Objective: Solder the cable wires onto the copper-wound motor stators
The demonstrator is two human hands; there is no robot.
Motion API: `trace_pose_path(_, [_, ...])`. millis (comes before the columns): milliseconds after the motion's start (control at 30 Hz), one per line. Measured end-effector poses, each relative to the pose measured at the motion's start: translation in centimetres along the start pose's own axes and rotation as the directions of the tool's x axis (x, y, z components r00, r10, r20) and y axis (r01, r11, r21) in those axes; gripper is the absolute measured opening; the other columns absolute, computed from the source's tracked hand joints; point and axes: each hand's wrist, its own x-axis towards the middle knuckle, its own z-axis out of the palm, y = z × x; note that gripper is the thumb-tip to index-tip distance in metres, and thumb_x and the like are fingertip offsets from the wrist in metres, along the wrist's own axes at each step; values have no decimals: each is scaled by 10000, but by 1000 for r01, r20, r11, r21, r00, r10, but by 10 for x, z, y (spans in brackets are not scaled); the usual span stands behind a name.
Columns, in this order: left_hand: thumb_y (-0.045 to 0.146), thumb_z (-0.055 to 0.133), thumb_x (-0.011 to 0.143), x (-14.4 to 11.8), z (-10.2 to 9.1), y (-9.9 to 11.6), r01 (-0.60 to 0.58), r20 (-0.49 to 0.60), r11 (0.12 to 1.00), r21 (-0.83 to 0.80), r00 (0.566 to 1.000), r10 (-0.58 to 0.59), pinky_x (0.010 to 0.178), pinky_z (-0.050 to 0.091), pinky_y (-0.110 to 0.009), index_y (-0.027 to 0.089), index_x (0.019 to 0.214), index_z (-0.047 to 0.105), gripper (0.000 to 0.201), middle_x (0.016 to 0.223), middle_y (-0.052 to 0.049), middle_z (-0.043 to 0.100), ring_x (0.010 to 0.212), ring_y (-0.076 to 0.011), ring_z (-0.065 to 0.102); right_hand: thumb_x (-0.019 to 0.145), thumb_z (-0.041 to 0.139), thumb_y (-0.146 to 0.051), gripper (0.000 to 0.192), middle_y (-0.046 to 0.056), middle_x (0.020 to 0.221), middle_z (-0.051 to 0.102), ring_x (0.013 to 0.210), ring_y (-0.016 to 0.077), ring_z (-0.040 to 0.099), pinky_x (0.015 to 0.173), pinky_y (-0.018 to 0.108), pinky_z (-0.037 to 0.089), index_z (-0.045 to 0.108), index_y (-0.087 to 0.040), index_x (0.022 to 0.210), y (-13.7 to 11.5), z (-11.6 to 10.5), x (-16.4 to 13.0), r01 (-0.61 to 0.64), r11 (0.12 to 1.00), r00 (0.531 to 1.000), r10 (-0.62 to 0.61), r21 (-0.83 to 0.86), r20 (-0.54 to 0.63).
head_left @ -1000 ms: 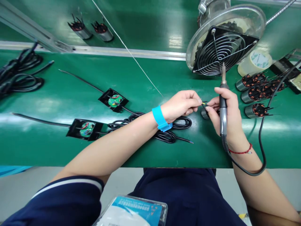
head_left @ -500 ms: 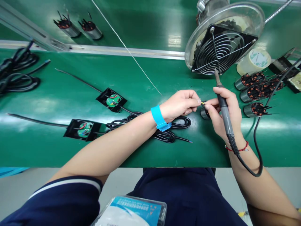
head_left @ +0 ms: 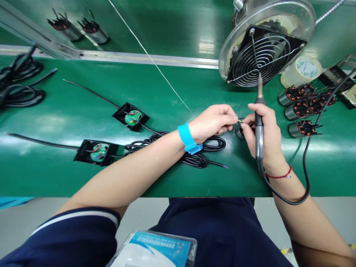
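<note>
While hands meet near fan point(head_left: 261, 55), bench edge point(head_left: 167, 193) clear.

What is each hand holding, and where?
Right hand grips the soldering iron by its handle; left hand pinches a thin wire near its end.

Your right hand point(head_left: 264, 137) covers most of the small motor point(head_left: 239, 132), and the yellow wire point(head_left: 239, 121) pinched in your left hand's point(head_left: 213, 123) fingers point(head_left: 232, 118) is too small to read. The tape roll point(head_left: 302, 70) sits partly behind the fan point(head_left: 263, 52).
</note>
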Motion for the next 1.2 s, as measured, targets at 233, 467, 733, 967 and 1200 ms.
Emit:
trace_pose_path(233, [7,526,869,0,-1,0,-10,20,1000,-4,1000,10,370,193,-156,143,660,489,251,508,62,480,373,-8,335,883,601,-143,444,-2,935,680,823,164,671,805,347,559,491,-287,1288,-3,1,3,52,998,999,-53,-23,-11])
trace_pose_path(467, [9,526,869,1,-2,-1,-13,10,1000,-9,1000,13,362,191,-151,139,657,495,250,500,58,489,367,-7,337,886,653,-226,450,-39,911,702,788,148,685,818,339,577,485,-321,1293,1,2,-1,-62,991,997,66,117,-34])
trace_pose_path(733, [-16,518,875,2,1,1,-10,-21,1000,9,1000,10,360,194,-147,135,638,489,283,477,60,481,359,-1,335,894,656,-239,416,-29,890,695,760,168,691,748,358,596,513,-321,1276,4,6,-1,-118,976,989,132,184,-64])
trace_pose_path(967, [1,520,894,2,1,1,-23,-43,999,45,999,25,372,199,-155,139,640,483,291,469,70,459,362,1,321,858,662,-192,543,-21,961,654,839,161,671,824,370,581,457,-347,1337,3,6,-2,-69,988,997,65,141,27])
trace_pose_path(1200, [-1,519,899,2,1,1,-23,-20,999,35,1000,24,380,202,-161,139,649,481,289,473,71,469,364,1,319,840,673,-164,539,-42,918,639,782,135,646,769,332,565,459,-326,1307,3,5,0,-98,977,995,98,191,10])
